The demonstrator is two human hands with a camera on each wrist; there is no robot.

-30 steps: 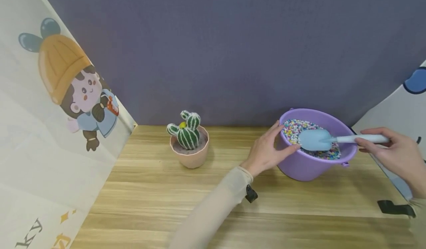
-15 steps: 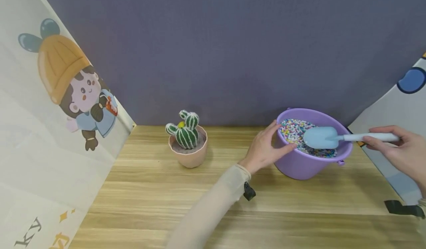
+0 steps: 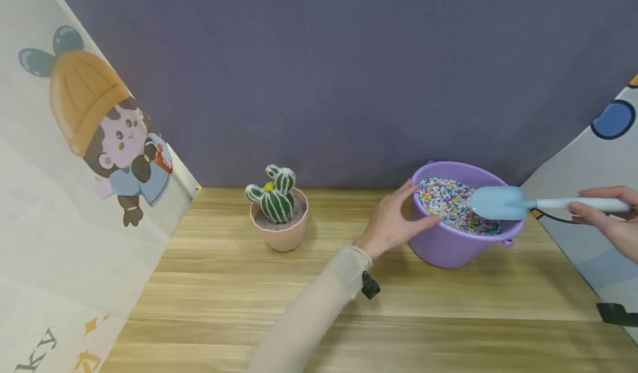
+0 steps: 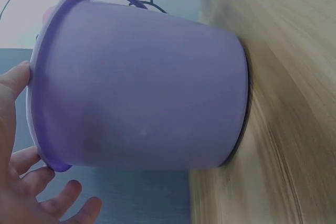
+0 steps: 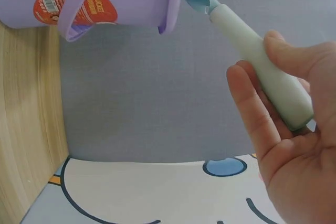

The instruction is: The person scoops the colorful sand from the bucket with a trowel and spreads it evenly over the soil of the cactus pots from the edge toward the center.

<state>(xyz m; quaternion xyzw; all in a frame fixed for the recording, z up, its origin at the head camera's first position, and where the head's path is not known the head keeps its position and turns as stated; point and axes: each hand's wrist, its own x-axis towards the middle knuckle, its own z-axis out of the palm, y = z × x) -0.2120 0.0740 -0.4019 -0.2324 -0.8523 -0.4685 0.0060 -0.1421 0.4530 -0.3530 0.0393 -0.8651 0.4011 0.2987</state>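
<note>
A purple bucket [image 3: 446,251] stands upright on the wooden table, part-filled with small multicoloured beads [image 3: 443,201]. My left hand [image 3: 391,223] touches its rim, thumb on the near side and fingers spread along the left side. In the left wrist view two fingertips [image 4: 39,177] meet the rim while the other two stand off it. With thumb and fingers my right hand [image 5: 294,135] grips the white handle of a garden trowel [image 3: 498,202]. Its light blue blade lies over the bucket's right part, above the beads; I see no beads on it. The head view cuts off part of the right hand.
Left of the bucket, a green knitted cactus [image 3: 277,204] sits in a pink pot [image 3: 284,239]. A dark blue-grey wall [image 3: 319,85] rises behind the table [image 3: 209,306]. Printed side panels [image 3: 30,207] stand at left and right. The bucket's handle [image 5: 76,9] hangs down its side.
My right hand has moved to the right with the trowel, drawing the blade from mid-bucket toward the right rim and uncovering more beads. The left hand stays at the rim. The view has shifted slightly.
</note>
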